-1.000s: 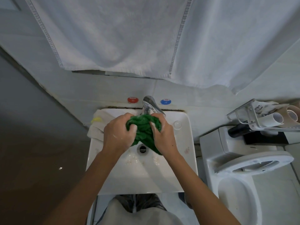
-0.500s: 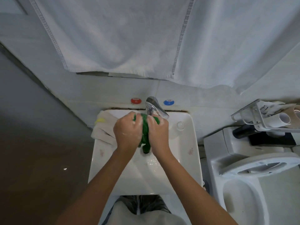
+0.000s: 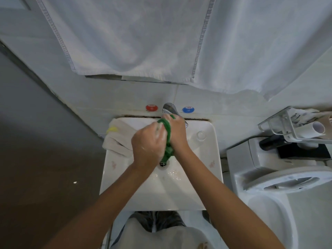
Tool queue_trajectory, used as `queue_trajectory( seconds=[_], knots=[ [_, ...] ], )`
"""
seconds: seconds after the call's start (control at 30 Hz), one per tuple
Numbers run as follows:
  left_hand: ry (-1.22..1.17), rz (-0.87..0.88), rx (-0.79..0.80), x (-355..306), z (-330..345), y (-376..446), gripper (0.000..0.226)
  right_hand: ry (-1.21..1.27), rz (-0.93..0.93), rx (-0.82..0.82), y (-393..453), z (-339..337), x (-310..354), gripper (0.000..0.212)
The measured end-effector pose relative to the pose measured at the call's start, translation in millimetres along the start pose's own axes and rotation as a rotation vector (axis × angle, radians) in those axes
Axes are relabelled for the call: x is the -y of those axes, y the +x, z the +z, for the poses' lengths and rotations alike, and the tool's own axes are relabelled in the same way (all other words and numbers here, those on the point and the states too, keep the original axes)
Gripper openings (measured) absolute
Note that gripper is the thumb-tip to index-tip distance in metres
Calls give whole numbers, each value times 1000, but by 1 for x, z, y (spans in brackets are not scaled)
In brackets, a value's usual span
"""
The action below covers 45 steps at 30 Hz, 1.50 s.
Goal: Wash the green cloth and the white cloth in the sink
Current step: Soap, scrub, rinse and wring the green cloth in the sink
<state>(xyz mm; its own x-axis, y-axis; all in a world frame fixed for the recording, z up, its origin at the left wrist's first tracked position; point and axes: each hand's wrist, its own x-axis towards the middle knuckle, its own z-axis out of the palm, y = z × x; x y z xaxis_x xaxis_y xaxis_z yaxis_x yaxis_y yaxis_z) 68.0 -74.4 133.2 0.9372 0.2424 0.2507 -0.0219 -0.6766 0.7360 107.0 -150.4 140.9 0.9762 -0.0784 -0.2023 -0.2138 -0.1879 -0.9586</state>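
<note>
Both hands over white sink (image 3: 206,177), squeezing green cloth (image 3: 168,139) bunched between them, just under chrome tap (image 3: 169,108). Left hand (image 3: 148,142) and right hand (image 3: 177,135) both curled tight around it, suds on skin. White cloth (image 3: 116,141) draped over sink's left rim, yellow tag showing. Red and blue knobs on tiled wall. White towels (image 3: 143,36) hang above. Toilet (image 3: 269,177) just right, wire rack with rolls beyond.

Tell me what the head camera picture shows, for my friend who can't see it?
Two hands, left hand and right hand, squeeze a bunched green cloth between them over a white sink, just below the tap. A white cloth lies draped on the sink's back left corner.
</note>
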Motion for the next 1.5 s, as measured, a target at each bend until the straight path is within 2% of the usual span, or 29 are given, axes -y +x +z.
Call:
queue_trajectory(
  seconds=[0.1, 0.13, 0.2, 0.3, 0.47, 0.63, 0.73, 0.8, 0.97, 1.03, 1.07, 1.17, 1.23, 1.37, 1.5],
  knots=[
    [105, -207, 31, 8, -7, 31, 30, -149, -201, -161, -9, 16, -2, 37],
    [146, -238, 42, 10, -7, 35, 31, -151, -193, -124, -12, 18, -4, 40],
    [137, -182, 31, 6, -5, 23, 34, -146, -149, -23, -7, 12, -7, 40],
    [3, -45, 2, -2, -4, 3, 34, -82, -38, 4, 3, 4, -6, 38],
    [39, -205, -39, 20, -4, 36, 31, -68, -68, 28, -21, 12, -5, 38],
    [-89, -120, 26, 0, -4, 7, 34, 38, 31, -94, 1, 9, -1, 36],
    [-55, -167, 3, 15, -11, 24, 35, -55, -8, 19, -22, 8, -5, 32],
    [-6, -137, 10, 21, -16, 33, 38, -154, -20, 127, -28, 1, -6, 31],
    [-163, -146, 4, 24, -31, 41, 49, -243, -32, 210, -17, -26, 4, 38],
    [-183, -156, 61, 26, -39, 42, 50, -311, -16, 344, -20, -36, 4, 43],
    [-171, -160, 98, 26, -43, 42, 42, -355, 2, 423, -21, -40, 4, 44],
    [-129, -167, 198, 23, -52, 37, 31, -509, 7, 624, -16, -50, 3, 31],
    [-104, -154, 262, 23, -57, 38, 31, -540, 8, 655, -13, -56, 2, 23],
    [-70, -158, 418, 28, -63, 42, 29, -515, -21, 626, -11, -64, -2, 25],
    [-37, -120, 503, 31, -67, 46, 26, -393, -22, 609, -10, -70, -9, 28]
  ],
)
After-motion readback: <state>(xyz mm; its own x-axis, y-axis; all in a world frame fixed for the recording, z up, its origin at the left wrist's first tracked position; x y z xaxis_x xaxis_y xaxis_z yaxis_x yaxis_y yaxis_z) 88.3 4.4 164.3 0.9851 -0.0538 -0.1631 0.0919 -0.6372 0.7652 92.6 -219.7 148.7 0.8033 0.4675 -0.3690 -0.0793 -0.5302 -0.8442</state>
